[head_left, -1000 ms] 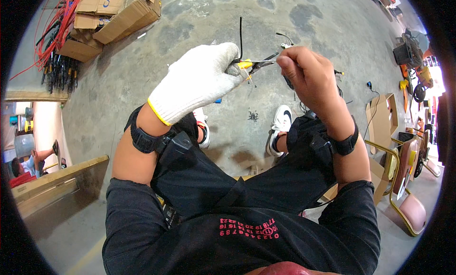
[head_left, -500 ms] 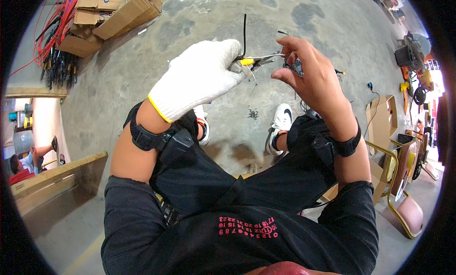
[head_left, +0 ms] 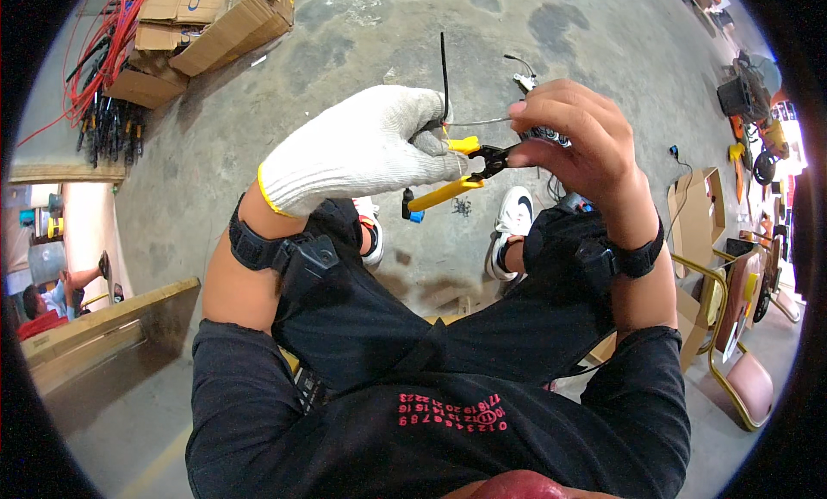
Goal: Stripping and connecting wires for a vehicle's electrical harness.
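My left hand (head_left: 353, 150), in a white knit glove with yellow cuff, is closed around yellow-handled pliers (head_left: 439, 192) and the bottom of an upright black cable (head_left: 444, 73). A thin grey wire (head_left: 474, 122) runs from it to my bare right hand (head_left: 579, 136), whose curled index finger is on that wire. The right thumb lies by the pliers' black head; whether it grips that too is unclear. Behind my right fingers, a bundle of silvery and black parts (head_left: 523, 80) is partly hidden. My shoes and black-trousered legs are below both hands.
Cardboard boxes (head_left: 220, 38) and red cables (head_left: 108, 68) lie upper left. A wooden board (head_left: 138, 309) is at left, a seated person (head_left: 56, 297) beyond. Right are flattened cardboard (head_left: 689, 215), a gold-framed chair (head_left: 745, 391) and piled tools. Small black bits (head_left: 461, 206) lie between my feet.
The pliers have turned, bringing their lower yellow handle into view below my gloved hand. My right fingers, loosely spread half a second ago, have moved down and curled onto the wire.
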Action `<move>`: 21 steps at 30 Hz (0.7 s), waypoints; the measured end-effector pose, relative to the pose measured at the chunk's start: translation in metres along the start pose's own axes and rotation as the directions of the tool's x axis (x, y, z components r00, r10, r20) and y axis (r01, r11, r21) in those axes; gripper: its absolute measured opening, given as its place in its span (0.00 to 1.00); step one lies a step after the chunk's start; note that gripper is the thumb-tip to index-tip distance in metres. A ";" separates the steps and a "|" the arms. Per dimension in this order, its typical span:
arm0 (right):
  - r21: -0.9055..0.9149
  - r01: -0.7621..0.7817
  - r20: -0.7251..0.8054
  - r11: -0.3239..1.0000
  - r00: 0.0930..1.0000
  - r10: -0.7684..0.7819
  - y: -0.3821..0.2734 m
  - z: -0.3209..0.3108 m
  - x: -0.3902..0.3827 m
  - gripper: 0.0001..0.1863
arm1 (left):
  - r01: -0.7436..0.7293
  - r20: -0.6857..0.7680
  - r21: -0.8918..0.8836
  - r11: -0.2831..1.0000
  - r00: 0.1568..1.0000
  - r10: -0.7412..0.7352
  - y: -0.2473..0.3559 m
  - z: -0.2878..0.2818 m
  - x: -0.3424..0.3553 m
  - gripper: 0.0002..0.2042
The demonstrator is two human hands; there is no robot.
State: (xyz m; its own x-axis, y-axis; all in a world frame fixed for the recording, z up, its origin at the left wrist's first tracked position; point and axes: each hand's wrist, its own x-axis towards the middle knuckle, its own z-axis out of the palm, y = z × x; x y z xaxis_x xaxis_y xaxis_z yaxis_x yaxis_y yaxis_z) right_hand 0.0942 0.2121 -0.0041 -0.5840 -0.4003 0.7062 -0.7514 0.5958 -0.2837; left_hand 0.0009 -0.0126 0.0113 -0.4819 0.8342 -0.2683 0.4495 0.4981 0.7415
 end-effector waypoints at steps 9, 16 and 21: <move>-0.182 0.076 -0.027 0.980 0.996 -0.082 0.001 0.000 0.002 0.13 | 0.001 0.059 -0.068 0.998 0.998 0.003 0.007 0.003 -0.001 0.11; -0.149 -0.019 0.024 0.989 0.999 0.023 -0.014 0.004 0.000 0.08 | -0.076 0.015 0.008 0.997 0.997 0.076 0.004 0.004 0.001 0.13; 0.209 -0.813 0.107 0.543 0.571 0.814 -0.030 0.013 -0.001 0.14 | -0.084 -0.180 0.202 0.976 0.976 0.121 -0.001 0.007 0.000 0.15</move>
State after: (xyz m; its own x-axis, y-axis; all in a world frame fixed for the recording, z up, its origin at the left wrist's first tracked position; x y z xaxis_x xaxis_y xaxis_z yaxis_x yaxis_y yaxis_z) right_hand 0.1129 0.1853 -0.0049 -0.9779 0.1818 0.1031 0.0026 0.5039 -0.8638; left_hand 0.0059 -0.0114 0.0060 -0.5511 0.8322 -0.0613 0.6310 0.4637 0.6219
